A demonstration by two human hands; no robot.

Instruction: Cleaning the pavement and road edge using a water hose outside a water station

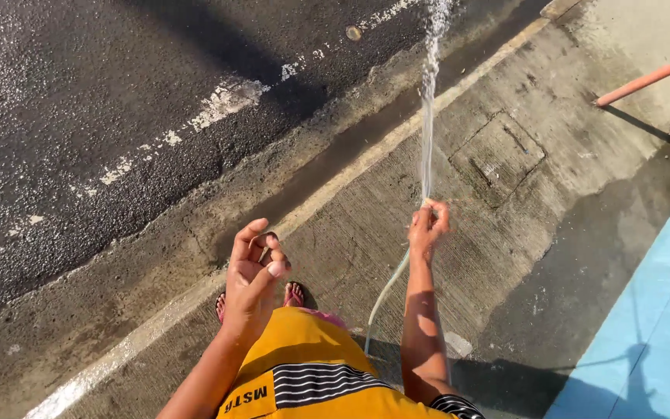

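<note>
Fingers (261,250) of the left hand (251,279) are loosely curled on nothing, raised above the wet concrete pavement (350,248). To the right, the thin clear hose (388,291) is gripped at its end by the right hand (428,225), and a water jet (429,101) is sprayed toward the asphalt road (79,116). An orange pipe (649,77) lies far right.

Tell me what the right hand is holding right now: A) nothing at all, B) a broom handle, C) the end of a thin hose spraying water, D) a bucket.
C: the right hand grips the end of the thin hose, and a jet of water shoots from it toward the wet road, while the left hand is raised and holds nothing.
</note>
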